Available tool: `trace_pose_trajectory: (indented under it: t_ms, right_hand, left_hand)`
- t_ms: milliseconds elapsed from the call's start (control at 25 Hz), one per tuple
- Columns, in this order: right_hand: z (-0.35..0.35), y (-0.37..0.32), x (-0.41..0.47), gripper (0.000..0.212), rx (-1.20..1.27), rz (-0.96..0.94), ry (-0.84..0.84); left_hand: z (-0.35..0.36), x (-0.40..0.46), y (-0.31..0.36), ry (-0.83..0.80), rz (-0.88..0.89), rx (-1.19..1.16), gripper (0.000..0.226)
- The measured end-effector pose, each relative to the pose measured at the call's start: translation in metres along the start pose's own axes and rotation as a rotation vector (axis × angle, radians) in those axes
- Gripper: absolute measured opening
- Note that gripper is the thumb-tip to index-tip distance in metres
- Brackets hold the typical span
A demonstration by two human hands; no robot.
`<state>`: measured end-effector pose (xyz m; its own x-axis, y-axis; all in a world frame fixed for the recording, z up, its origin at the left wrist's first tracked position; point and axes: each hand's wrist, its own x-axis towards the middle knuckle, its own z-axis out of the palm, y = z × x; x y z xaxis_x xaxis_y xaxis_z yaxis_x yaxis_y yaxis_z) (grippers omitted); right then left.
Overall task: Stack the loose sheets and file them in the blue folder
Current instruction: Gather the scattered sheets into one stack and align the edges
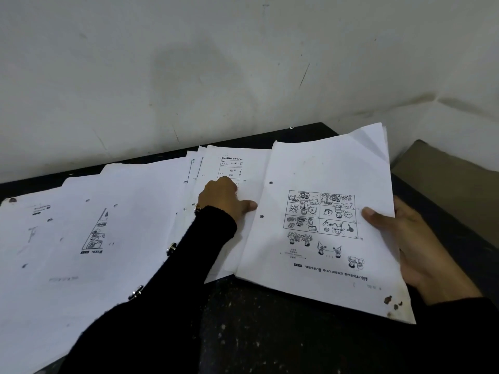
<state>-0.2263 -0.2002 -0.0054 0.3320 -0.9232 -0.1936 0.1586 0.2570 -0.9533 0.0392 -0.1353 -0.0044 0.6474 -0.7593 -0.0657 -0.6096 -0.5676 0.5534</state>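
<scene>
The right hand [405, 238] grips the right edge of a stack of sheets [324, 225], thumb lying flat on the top page and fingers tucked underneath; the top page shows a grid of cartoon panels printed upside down to the viewer. The left hand [224, 201] sits just left of that stack, fingers curled down onto a sheet with a printed form [232, 166], thumb pointing toward the stack; whether it pinches the paper or only presses it cannot be told. More loose sheets [89, 225] lie spread out to the left of the left hand, overlapping one another on the dark table [256, 333]. A white wall [216, 63] rises beyond both hands.
</scene>
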Motion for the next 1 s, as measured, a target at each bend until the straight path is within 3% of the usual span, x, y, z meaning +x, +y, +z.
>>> trace_pose_trajectory:
  t_ms: [200,400,800,1000]
  right_hand:
    - [0.001,0.0,-0.001,0.038,-0.001,-0.003,0.007]
    - [0.001,-0.002,-0.002,0.038,-0.002,-0.001,0.009]
    - [0.001,-0.002,-0.002,0.037,-0.016,0.0,0.019]
    - [0.002,-0.002,-0.002,0.037,-0.033,0.003,0.027]
  left_hand:
    - [0.003,0.001,0.003,-0.009,-0.038,-0.037,0.048]
    - [-0.001,-0.001,0.013,0.028,-0.058,0.026,0.066]
    - [-0.002,0.001,0.007,-0.036,-0.149,-0.205,0.058]
    - [-0.001,0.001,0.007,-0.03,-0.17,-0.266,0.044]
